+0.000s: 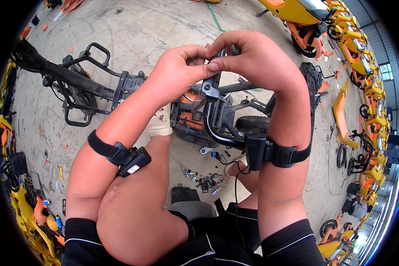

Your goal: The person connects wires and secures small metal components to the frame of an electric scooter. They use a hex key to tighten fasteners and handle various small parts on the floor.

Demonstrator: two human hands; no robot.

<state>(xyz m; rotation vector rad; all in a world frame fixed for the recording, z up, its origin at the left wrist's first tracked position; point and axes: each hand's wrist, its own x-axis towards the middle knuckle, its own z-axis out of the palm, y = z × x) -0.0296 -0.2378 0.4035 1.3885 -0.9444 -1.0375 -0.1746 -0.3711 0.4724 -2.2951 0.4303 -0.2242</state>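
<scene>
A bare vehicle frame (133, 83) lies across the floor in front of me, with a black handlebar (210, 122) curving up toward my hands. At its upper end sits a black clamp bracket (210, 88) with a bolt. My left hand (181, 66) is closed at that end, its thumb pressed against the black part. From the other side my right hand (246, 57) curls round the same end, its thumb tip meeting the left one. A dark rounded piece (233, 49) shows between the right fingers. Exactly what the fingertips pinch is hidden.
Loose bolts and small metal parts (208, 181) lie on the concrete between my feet. An orange battery-bay area (193, 104) sits inside the frame. Rows of yellow scooters (359, 53) line the right side. A long orange-yellow panel (340, 115) rests on the floor.
</scene>
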